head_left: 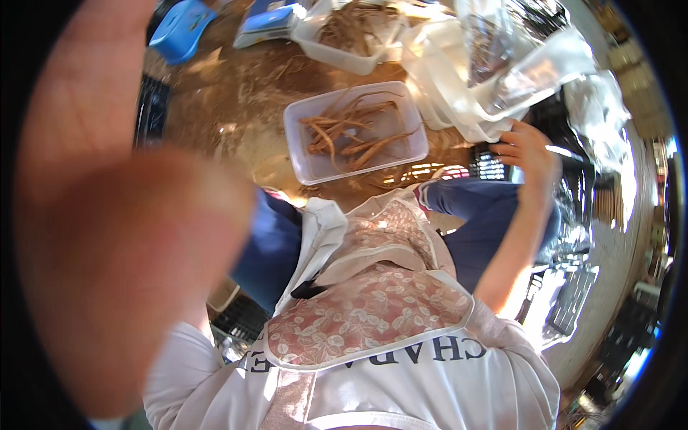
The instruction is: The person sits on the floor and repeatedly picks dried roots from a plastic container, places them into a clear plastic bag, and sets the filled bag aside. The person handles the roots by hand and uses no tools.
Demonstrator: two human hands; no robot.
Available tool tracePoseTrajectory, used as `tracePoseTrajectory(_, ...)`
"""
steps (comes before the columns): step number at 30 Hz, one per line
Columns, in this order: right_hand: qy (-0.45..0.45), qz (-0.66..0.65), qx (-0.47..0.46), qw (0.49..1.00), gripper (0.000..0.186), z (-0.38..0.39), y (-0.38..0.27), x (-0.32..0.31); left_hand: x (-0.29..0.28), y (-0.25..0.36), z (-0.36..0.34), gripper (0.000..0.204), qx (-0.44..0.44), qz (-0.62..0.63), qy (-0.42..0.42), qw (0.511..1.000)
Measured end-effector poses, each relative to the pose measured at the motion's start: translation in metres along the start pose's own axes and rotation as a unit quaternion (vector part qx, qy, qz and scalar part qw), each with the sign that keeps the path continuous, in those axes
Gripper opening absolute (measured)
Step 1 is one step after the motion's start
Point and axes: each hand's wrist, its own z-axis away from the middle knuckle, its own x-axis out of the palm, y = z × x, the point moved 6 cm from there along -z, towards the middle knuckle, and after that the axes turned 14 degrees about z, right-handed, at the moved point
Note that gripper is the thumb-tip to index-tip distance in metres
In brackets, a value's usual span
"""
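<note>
On the brown surface (244,89), before the person, the white tub (304,170) carries some long brown roots (351,118). The right hand (530,152) is at the edge of the clear tubs (437,72), its fingers loosely bent; whether they grip, I cannot tell. The left hand (136,265) looks large and blurred, its grasp also unclear. This seems a pause in handling the roots; the next move probably calls for lowering this hand toward them.
</note>
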Motion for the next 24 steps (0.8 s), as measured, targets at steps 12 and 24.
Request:
tracePoseTrajectory(12, 0.194, 0.214, 0.329, 0.899, 0.016, 0.116, 0.259, -0.233, 0.191, -0.180, 0.012, 0.038, -0.421, 0.301, 0.076, 0.853)
tracePoseTrajectory(24, -0.159, 0.498, 0.404, 0.751, 0.078, 0.068, 0.463, -0.030, 0.315, -0.189, 0.275, 0.032, -0.787, 0.311, 0.162, 0.507)
